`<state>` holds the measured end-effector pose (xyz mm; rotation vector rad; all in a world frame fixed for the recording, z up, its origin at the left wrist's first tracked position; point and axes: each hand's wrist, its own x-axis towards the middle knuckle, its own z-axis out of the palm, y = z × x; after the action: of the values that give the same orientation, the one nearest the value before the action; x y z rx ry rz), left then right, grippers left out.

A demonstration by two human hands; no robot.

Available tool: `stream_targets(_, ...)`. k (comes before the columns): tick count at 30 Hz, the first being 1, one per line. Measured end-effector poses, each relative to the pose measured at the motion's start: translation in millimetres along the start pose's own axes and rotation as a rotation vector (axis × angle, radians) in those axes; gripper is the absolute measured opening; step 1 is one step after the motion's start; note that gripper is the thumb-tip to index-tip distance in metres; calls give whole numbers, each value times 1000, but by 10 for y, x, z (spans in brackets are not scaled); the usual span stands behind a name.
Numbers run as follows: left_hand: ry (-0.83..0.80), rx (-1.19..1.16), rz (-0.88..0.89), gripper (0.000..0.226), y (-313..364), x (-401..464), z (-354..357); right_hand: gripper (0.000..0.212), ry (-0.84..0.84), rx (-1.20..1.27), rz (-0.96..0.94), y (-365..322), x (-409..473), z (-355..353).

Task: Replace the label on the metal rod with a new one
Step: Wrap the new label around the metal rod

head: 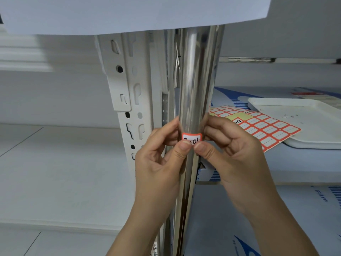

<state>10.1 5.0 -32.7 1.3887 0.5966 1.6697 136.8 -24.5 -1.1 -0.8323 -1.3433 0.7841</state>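
A shiny metal rod (196, 78) stands upright in the middle of the head view. A small red-bordered white label (191, 138) with black handwriting sits on its front. My left hand (162, 156) grips the rod from the left, its thumb on the label's lower edge. From the right, my right hand (230, 150) also wraps the rod, and its thumb presses the label beside the left thumb. The fingers of both hands curl behind the rod.
A sheet of red-bordered blank labels (258, 124) lies on the shelf to the right, partly under a white tray (304, 126). A white slotted shelf upright (132, 100) stands just left of the rod. A white surface (129, 13) overhangs the top.
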Motion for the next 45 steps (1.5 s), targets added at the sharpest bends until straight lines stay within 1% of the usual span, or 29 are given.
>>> stream_targets(6,-15,-68,-57,54,-19,3,-9,36,-33,124,86,7,49,-26)
stream_targets(10,-24,-48,-65,54,-3,0,-4,48,-81,135,94,14,52,-59)
stream_targets(14,-38,-76,-92,64,29,6,3,54,-79,159,128,-11,45,-72)
stream_targets(18,18,-69,-70,53,44,19,48,53,-24,114,108,-7,47,-26)
stream_targets(19,35,-66,-65,50,46,21,65,50,-8,109,98,-5,45,-9)
stream_targets(21,67,-59,-50,43,52,22,94,38,29,92,62,-11,37,21)
stream_targets(23,91,-51,-26,36,64,20,118,27,69,11,-2,-18,22,49)
stream_targets(26,120,-50,-3,30,84,19,129,24,115,-99,-96,-16,-1,100)
stream_targets(30,115,-31,-11,36,70,21,119,23,106,-131,-107,-6,8,67)
stream_targets(34,105,-72,-77,40,33,16,115,36,43,-43,-56,-19,9,38)
stream_targets(36,101,-69,-89,40,10,18,115,46,28,-97,-51,-44,22,71)
stream_targets(37,102,-62,-86,40,5,19,114,46,18,-120,-53,-63,26,96)
stream_targets(40,100,-57,-76,38,23,17,109,23,1,-150,-118,-91,36,149)
stream_targets(41,98,-62,-79,36,36,14,109,18,12,-169,-138,-103,36,164)
stream_targets(43,97,-94,-93,33,53,6,107,20,54,-204,-160,-107,32,193)
stream_targets(45,86,-115,-95,33,61,3,99,25,115,-351,-220,-82,32,226)
